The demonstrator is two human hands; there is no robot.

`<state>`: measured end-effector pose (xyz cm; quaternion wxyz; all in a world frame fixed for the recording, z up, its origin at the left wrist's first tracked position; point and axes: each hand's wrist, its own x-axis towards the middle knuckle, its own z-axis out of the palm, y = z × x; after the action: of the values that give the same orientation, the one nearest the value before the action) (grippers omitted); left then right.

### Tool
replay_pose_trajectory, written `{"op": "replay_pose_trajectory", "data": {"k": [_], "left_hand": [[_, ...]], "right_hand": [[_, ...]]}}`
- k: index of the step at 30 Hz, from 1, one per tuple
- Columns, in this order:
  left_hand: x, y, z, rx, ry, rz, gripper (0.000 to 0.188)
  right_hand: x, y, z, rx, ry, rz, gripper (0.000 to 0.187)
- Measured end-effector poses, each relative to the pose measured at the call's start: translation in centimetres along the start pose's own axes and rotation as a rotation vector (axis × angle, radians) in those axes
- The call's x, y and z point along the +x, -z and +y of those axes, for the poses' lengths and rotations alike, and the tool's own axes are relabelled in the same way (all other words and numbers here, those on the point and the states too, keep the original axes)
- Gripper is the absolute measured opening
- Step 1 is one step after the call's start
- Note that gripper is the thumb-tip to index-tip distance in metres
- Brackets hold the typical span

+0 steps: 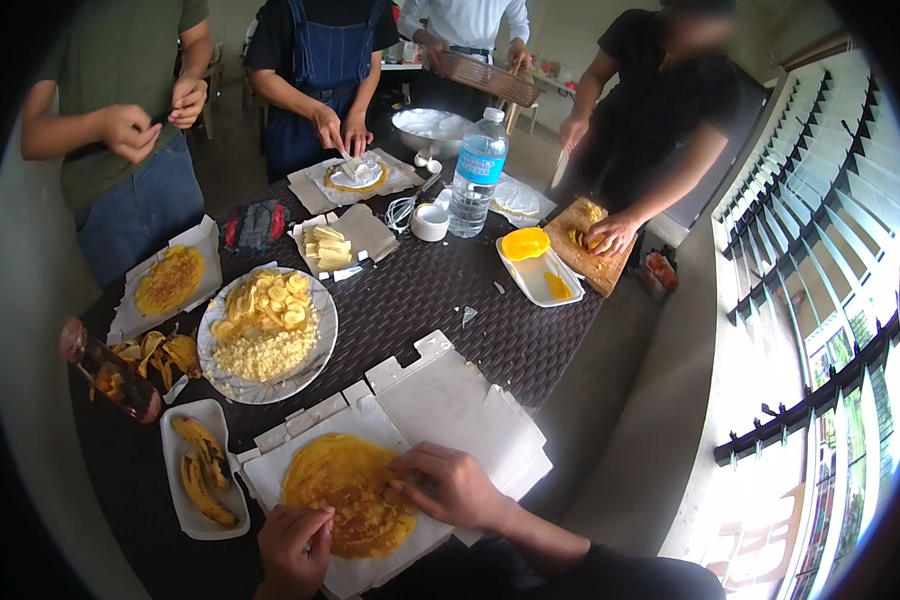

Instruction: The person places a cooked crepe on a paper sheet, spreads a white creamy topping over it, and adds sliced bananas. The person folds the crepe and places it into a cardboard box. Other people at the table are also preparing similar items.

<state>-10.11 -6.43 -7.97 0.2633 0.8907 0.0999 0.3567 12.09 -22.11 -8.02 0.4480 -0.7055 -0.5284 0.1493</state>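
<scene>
A thin golden crepe (342, 480) with browned patches lies flat on white paper inside an opened cardboard box (460, 400). My left hand (295, 548) is curled at the crepe's lower left edge, thumb and forefinger pressed together; whatever is between them is too small to make out. At the upper right edge, my right hand (455, 487) is bent over the crepe, its thumb and forefinger closed on it. Left of the box stands a white foam tray (174, 490) with ripe, dark-spotted bananas (205, 485).
Beyond lie a plate (232, 388) of banana slices and crumbled yellow bits, a glass bottle (120, 385), banana peels (160, 355), a water bottle (478, 175), a mango tray (545, 285) and another crepe (170, 280). Several people work around the table; one cuts on a wooden board (610, 270).
</scene>
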Motion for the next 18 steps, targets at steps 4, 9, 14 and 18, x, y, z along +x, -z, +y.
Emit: {"op": "replay_pose_trajectory", "data": {"k": [4,9,14,18], "left_hand": [[0.08,-0.07,0.09,-0.008,0.012,0.0,0.016],[0.03,-0.09,0.13,0.0,0.014,0.006,0.017],[-0.45,-0.12,-0.09,0.002,0.052,-0.03,0.017],[-0.33,-0.33,-0.06,-0.001,0.046,0.0,0.023]], "right_hand": [[-0.06,-0.03,0.02,-0.026,0.008,0.008,0.022],[-0.03,-0.03,-0.14,-0.019,0.012,0.016,0.021],[-0.02,-0.03,-0.19,-0.025,0.013,0.023,0.02],[0.1,0.06,-0.2,-0.033,0.011,0.001,0.022]]}}
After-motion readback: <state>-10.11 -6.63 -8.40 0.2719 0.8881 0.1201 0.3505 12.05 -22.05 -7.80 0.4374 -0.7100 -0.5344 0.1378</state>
